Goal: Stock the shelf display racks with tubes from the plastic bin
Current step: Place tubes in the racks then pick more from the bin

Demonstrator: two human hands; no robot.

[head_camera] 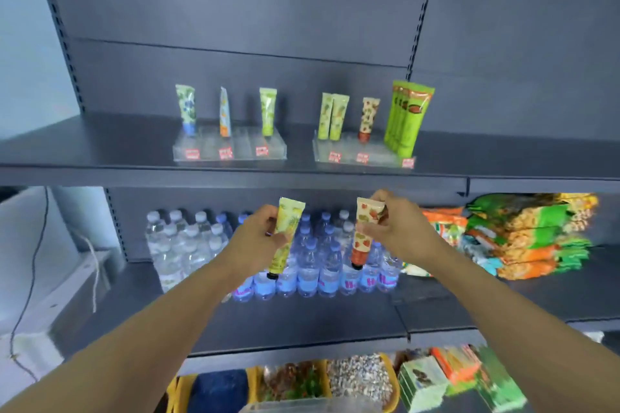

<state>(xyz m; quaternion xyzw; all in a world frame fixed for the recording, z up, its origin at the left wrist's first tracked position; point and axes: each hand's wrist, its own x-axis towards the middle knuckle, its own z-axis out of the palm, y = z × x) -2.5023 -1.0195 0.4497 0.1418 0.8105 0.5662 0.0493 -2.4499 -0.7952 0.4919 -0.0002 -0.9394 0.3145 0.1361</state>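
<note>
Upper shelf (pixel 100 147): two clear racks (pixel 229 147) (pixel 362 152). Lower shelf (pixel 302 318): water bottles (pixel 201 245), snack packs (pixel 523 235).

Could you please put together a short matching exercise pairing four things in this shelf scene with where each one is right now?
Things:
1. yellow tube
2. red-capped tube
3. blue-capped tube
4. water bottles

Places:
A. standing at the left end of the left display rack
B. held in the left hand
C. packed on the shelf below the racks
D. held in the right hand

Pairs: 1-B, 2-D, 3-A, 4-C
</note>
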